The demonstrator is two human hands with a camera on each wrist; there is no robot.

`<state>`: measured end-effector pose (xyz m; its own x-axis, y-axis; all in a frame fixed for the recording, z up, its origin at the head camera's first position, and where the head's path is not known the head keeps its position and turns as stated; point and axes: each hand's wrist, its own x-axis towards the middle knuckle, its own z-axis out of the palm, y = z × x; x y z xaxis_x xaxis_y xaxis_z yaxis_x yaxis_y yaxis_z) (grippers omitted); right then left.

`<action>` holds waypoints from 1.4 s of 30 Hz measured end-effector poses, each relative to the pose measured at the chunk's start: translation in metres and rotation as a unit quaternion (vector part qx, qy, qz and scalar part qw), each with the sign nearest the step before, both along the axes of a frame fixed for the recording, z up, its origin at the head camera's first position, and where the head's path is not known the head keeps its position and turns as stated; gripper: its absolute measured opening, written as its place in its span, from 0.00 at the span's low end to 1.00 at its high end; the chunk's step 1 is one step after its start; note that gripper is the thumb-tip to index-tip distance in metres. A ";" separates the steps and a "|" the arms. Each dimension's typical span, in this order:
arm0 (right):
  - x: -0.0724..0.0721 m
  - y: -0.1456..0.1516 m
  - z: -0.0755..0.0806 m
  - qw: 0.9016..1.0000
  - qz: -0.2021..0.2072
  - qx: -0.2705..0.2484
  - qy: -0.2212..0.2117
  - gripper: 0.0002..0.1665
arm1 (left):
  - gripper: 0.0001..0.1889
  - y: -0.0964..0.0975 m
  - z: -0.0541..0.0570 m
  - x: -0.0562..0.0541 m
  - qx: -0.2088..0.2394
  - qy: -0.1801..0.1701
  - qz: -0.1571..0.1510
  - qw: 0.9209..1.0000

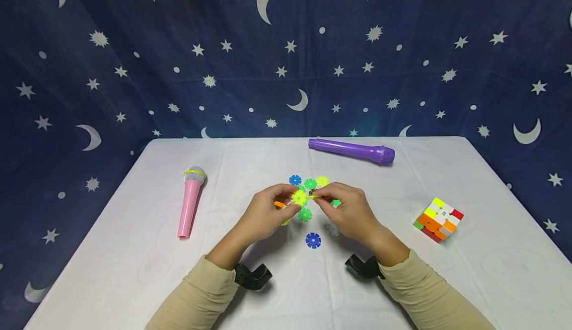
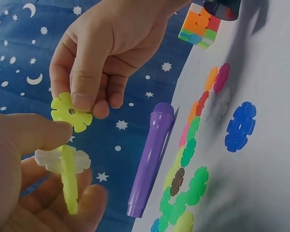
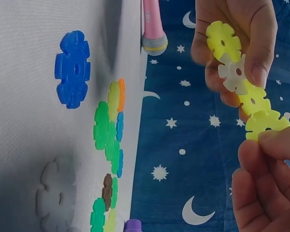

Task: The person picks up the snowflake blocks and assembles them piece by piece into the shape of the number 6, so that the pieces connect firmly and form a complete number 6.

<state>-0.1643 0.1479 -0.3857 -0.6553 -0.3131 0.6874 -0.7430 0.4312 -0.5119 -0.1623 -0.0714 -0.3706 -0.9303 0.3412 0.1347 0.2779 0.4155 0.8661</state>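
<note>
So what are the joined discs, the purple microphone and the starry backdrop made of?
The joined discs: probably thin plastic, smooth-looking, with even colour and regular notches.
The purple microphone: likely hard plastic, satin-looking, one solid colour from handle to head.
The starry backdrop: seemingly matte printed fabric, given its creases.

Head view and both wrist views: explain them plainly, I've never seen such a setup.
There is no machine here, just a person's bare left hand and right hand. The head picture comes from a camera worn on the head, looking forward and down; each other picture comes from a camera on that wrist, watching its hand up close. On the pale-covered table lie a pink microphone, a purple microphone, a puzzle cube and several notched discs. The left hand grips a row of yellow and whitish discs; the right pinches a yellow disc at its end.
</note>
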 end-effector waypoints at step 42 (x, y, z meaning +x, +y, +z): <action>-0.023 0.027 -0.017 0.901 -0.089 0.287 -0.314 0.27 | 0.24 -0.005 -0.004 -0.006 0.076 -0.091 -0.056 0.991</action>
<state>-0.1871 0.1749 -0.4030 -0.9335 -0.3500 -0.0783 -0.2770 0.8422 -0.4625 -0.1684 -0.0761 -0.3744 -0.9013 0.4324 0.0253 0.1478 0.2521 0.9564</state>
